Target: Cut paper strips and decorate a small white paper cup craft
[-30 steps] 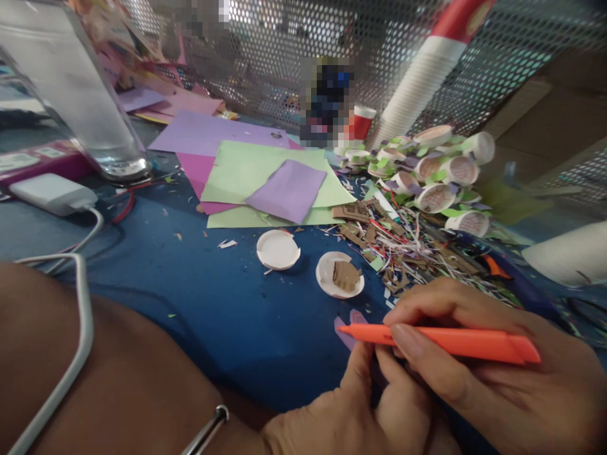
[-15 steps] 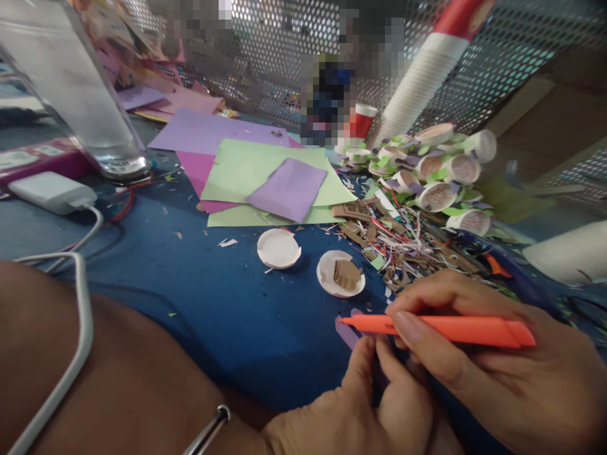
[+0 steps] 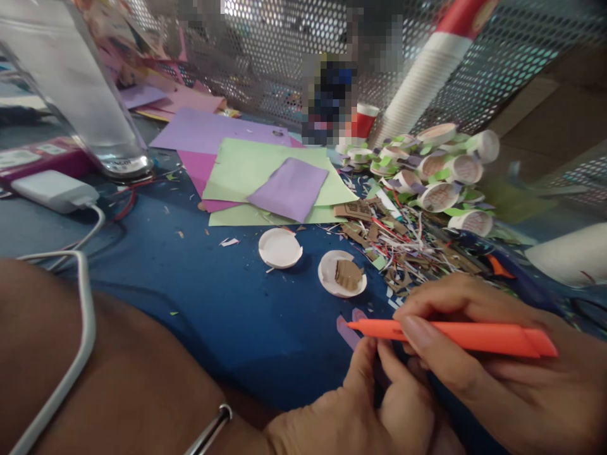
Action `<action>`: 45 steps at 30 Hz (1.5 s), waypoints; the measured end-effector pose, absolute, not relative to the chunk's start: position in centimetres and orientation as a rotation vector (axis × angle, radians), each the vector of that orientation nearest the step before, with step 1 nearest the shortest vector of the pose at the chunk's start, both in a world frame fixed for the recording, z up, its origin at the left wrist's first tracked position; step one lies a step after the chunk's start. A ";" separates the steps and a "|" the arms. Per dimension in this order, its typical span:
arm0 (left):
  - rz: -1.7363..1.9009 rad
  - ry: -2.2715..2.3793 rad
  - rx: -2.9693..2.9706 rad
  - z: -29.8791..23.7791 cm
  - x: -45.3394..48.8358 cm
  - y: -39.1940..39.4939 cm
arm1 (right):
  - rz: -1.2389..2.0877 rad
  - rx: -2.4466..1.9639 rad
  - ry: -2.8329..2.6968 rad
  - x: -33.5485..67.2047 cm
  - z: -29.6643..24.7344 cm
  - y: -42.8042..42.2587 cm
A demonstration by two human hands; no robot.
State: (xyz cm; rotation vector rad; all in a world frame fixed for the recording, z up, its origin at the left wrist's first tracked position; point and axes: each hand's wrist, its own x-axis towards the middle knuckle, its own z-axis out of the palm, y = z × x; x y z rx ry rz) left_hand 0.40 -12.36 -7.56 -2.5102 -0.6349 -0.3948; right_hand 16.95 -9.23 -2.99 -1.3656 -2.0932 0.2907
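Observation:
An orange highlighter is gripped in my right hand, its tip pointing left at the strips. Below it, my left hand pinches small purple paper strips between thumb and finger; their lower part is hidden by the fingers. Orange-pink marks show near the strip ends. Just beyond lies a cut paper cup base with a piece of brown cardboard inside. A second cup base lies to its left with nothing in it.
Purple and green paper sheets lie at the back. Paper and cardboard scraps spread on the right, before decorated cup bases and stacked cups. A water glass and white charger stand left.
My right hand has shifted slightly right with the highlighter, whose tip has moved along the strip. Orange-pink marks on the strip ends show more plainly. My left hand keeps its pinch.

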 end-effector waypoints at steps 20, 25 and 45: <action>-0.417 -0.651 -2.527 -7.7 1.0 -12.7 | 0.145 -1.402 -2.199 16.8 -2.7 -9.0; -0.452 -0.653 -2.537 -7.5 0.8 -12.7 | 0.180 -1.384 -2.191 17.0 -2.6 -9.0; -0.435 -0.707 -2.660 -9.7 1.2 -13.4 | 0.304 -1.356 -2.181 17.2 -2.9 -9.0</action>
